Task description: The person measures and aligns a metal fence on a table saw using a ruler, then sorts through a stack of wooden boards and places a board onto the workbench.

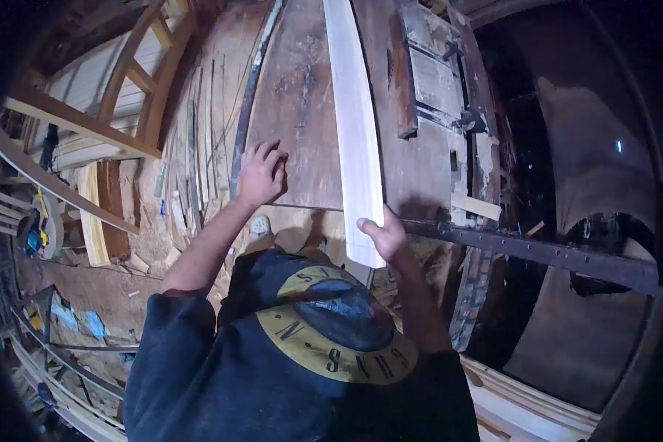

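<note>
A long pale wooden board [357, 132] lies lengthwise over the brown worktop [295, 110], its near end jutting past the front edge. My right hand [385, 234] grips that near end, thumb on top and fingers underneath, out of sight. Further left, my left hand [261, 174] is at the front edge of the worktop, beside the near end of a dark, worn bar [254, 81]. Its fingers are bent but spread apart, with nothing between them. I cannot tell whether it presses on the bar or the surface.
A dark perforated metal rail [538, 250] runs along the front to the right. Right of the board are a reddish wood block [403, 81] and a short offcut [476, 205]. Thin strips [199, 140] and a wooden frame [103, 121] stand at left. Stacked boards [530, 405] lie lower right.
</note>
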Motion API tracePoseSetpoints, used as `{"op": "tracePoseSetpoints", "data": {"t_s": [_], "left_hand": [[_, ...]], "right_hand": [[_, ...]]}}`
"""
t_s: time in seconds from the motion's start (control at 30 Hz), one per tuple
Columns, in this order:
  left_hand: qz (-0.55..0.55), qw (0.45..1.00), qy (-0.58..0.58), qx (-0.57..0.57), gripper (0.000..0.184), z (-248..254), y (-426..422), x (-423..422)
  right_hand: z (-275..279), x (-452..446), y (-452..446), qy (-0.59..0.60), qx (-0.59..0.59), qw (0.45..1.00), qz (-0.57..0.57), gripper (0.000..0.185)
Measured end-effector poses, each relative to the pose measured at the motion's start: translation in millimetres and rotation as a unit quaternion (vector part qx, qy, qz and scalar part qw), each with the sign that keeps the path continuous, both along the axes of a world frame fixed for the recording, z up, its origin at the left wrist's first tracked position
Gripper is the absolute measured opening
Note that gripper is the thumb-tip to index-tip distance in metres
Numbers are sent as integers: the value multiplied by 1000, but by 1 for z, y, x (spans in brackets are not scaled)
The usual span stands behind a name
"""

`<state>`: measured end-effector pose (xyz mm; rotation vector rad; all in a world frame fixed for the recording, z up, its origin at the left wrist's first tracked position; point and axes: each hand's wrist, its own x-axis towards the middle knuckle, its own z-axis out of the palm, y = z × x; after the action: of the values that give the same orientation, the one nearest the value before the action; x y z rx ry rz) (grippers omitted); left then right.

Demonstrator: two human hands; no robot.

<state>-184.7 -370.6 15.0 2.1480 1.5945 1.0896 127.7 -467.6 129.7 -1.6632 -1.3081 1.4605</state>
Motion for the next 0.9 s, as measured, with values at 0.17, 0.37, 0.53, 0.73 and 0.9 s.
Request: {"op": "tracePoseSetpoints", "data": {"t_s": [0.17, 0.37, 0.53, 0.73, 0.9], "left_hand": [[9, 1000, 6, -19, 20, 4, 5, -1], [6, 1000, 11, -15, 19, 2, 7, -1], [1, 999, 15, -28, 20, 1, 7, -2], [-2, 1000, 20, -15, 20, 0, 9, -2], [-7, 999, 34, -17, 21, 5, 7, 0]], "right_hand": [[19, -17, 1, -40, -14, 999, 4, 46], [37, -24, 0, -23, -45, 998, -45, 46], [8, -11, -5, 5, -31, 999, -16, 49], [15, -9, -12, 111, -72, 988, -84, 49], [40, 0, -31, 111, -58, 991, -48, 49]]}}
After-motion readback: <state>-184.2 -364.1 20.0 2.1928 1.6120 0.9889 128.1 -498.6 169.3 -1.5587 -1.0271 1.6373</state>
